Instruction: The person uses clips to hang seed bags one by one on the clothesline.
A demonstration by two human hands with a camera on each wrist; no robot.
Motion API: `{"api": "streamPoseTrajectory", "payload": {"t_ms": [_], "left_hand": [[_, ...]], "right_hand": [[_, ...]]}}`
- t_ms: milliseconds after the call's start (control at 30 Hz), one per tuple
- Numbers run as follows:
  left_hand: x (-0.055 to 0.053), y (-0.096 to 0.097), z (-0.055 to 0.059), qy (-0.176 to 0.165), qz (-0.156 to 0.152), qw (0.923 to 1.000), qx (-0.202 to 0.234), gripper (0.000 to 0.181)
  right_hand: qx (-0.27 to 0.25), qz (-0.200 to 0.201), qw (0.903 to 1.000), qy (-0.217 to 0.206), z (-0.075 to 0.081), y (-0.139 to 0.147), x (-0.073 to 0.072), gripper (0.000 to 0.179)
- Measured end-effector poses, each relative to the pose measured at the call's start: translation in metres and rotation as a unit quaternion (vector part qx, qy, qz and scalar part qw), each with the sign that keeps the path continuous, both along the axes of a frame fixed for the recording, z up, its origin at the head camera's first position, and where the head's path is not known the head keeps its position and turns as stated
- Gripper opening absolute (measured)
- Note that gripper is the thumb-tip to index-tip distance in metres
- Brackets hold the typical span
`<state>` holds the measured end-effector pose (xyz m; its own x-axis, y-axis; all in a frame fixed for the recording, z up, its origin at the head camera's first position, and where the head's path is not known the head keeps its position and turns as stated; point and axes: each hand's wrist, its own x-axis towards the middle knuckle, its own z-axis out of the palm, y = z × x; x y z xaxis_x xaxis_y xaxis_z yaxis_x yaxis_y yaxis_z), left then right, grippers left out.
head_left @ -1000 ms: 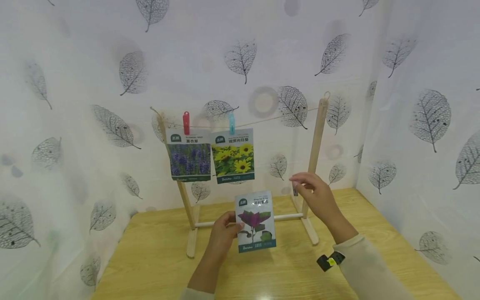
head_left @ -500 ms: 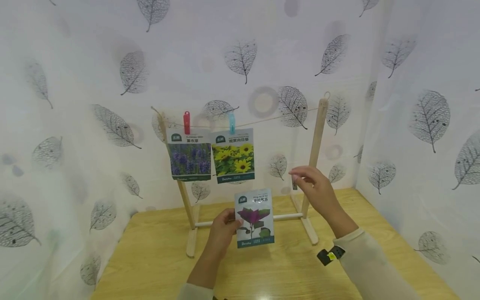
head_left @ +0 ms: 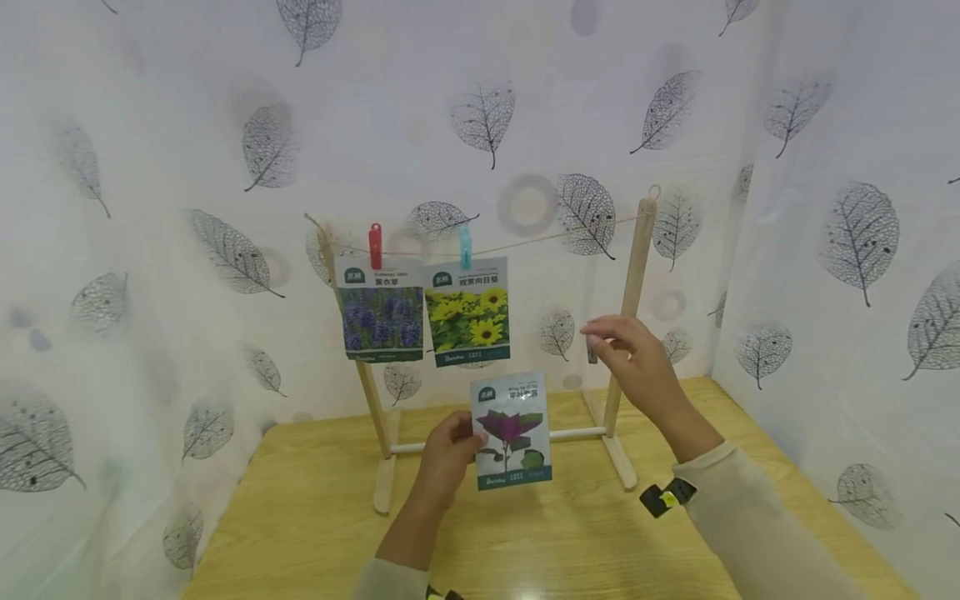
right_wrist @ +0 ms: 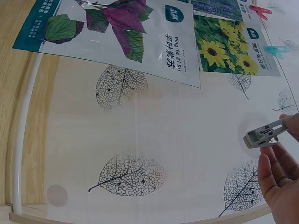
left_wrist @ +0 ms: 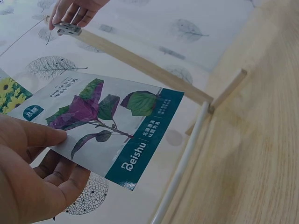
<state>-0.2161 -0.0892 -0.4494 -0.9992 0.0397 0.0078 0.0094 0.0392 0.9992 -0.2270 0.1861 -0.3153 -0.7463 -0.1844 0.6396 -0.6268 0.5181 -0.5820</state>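
Note:
A seed packet with a purple-leaved plant on its front is pinched along its left edge by my left hand. The packet faces me, below the line of string. My right hand pinches a grey clothespin by its handle end, in front of the right post; its nose points down in the head view. Two more packets hang from the string: a lavender one under a red clothespin and a sunflower one under a light-blue clothespin.
The wooden stand's left post and white crossbar rise from a wood-grain table. A leaf-patterned sheet closes off the back and sides. The right stretch of string carries no packet.
Both hands have risen a little, the left bringing the purple-leaf packet up and the right lifting the clothespin. The hanging packets stay put.

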Motion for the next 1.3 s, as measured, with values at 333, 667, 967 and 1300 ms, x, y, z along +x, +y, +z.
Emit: {"api": "streamPoseTrajectory", "payload": {"t_ms": [333, 667, 967, 1300], "left_hand": [[0.002, 0.003, 0.005, 0.008, -0.003, 0.9999, 0.011, 0.029], [-0.001, 0.004, 0.005, 0.009, -0.006, 0.9998, 0.016, 0.031], [-0.001, 0.001, 0.009, 0.004, 0.006, 1.0000, -0.001, 0.030], [-0.005, 0.003, 0.013, 0.015, 0.007, 0.9998, 0.013, 0.030]], "right_hand": [[0.003, -0.006, 0.9998, 0.021, 0.015, 0.000, 0.000, 0.022], [0.005, -0.012, 0.9991, 0.040, 0.028, 0.000, -0.002, 0.021], [0.012, -0.009, 0.9974, 0.071, 0.018, 0.009, -0.028, 0.021], [0.005, 0.000, 0.9980, 0.063, 0.046, -0.002, -0.004, 0.020]]}}
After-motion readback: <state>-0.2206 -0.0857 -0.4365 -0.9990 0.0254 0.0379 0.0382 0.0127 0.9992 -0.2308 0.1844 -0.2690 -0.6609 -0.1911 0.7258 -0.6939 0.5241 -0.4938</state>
